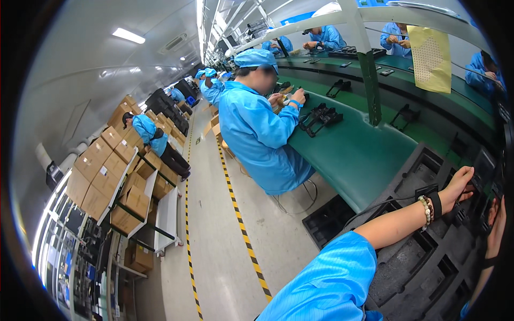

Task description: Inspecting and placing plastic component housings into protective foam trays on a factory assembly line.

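Moulded tray point(423, 267) on near end of workbench point(353, 150), at lower right; left hand point(459, 187) over tray's far edge, wrist strap cord point(375, 206) trailing left across tray; right hand point(497, 222) at right rim, beside tray; second tray point(327, 219) lower, left of first; seated co-worker point(257, 128) left of bench, behind trays; fixtures point(320, 116) on bench before co-worker; hanging sheet point(431, 58) above bench, far right; striped floor line point(241, 224) left of bench; carton racks point(120, 176) further left.

Left hand point(459, 187) outstretched, fingers curled.
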Demonstrator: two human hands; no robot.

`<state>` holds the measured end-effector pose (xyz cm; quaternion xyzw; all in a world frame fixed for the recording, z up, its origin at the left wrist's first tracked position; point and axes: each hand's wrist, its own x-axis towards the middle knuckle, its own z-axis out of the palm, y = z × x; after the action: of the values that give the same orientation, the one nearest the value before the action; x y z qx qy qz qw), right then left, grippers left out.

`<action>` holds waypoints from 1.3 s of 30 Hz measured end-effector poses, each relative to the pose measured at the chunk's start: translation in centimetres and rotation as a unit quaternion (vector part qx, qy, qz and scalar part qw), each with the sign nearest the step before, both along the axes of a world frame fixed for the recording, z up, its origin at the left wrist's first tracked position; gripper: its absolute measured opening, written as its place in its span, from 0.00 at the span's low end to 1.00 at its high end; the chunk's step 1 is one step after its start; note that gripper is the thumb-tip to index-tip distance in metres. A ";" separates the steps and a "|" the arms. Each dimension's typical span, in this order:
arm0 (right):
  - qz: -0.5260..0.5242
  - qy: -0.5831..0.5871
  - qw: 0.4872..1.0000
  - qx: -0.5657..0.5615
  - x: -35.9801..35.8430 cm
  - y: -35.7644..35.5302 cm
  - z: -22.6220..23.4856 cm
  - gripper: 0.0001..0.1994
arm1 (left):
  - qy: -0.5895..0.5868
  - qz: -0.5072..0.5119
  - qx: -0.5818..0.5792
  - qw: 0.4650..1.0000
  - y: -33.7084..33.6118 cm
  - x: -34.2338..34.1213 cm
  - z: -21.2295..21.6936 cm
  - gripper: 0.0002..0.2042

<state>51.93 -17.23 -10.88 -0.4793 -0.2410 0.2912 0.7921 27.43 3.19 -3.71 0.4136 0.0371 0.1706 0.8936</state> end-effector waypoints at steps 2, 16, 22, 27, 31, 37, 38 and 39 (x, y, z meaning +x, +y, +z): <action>-0.018 0.004 1.000 -0.005 -1.0 0.4 0.5 0.20 | -0.001 0.001 0.004 1.000 0.0 0.0 -0.1 0.10; -0.005 0.010 1.000 -0.009 -1.5 0.2 1.2 0.18 | -0.002 -0.003 0.002 1.000 -0.1 0.3 -0.1 0.09; -0.026 0.009 1.000 -0.002 -2.0 0.5 1.6 0.16 | -0.015 -0.017 0.017 1.000 -0.1 0.5 -0.2 0.09; -0.025 0.041 0.999 0.006 -2.2 0.7 1.8 0.14 | -0.012 -0.031 0.031 0.999 -0.3 0.5 -0.1 0.08; -0.017 0.046 0.999 0.000 -1.5 0.6 1.6 0.14 | -0.012 -0.028 0.020 0.999 -0.3 0.3 0.0 0.08; -0.040 0.051 0.998 0.022 -2.4 0.7 1.9 0.14 | -0.010 -0.037 0.032 0.999 -0.3 -0.1 0.3 0.07; -0.033 0.053 0.998 0.018 -2.0 0.6 1.7 0.14 | -0.010 -0.037 0.032 0.999 -0.3 -0.2 0.4 0.07; -0.025 0.055 0.998 0.014 -2.0 0.7 1.7 0.14 | -0.010 -0.036 0.032 0.999 -0.3 -0.2 0.4 0.07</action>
<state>49.96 -16.57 -9.14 -0.4571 -0.1890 0.2939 0.8179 27.23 2.87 -3.32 0.4416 0.0075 0.1437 0.8856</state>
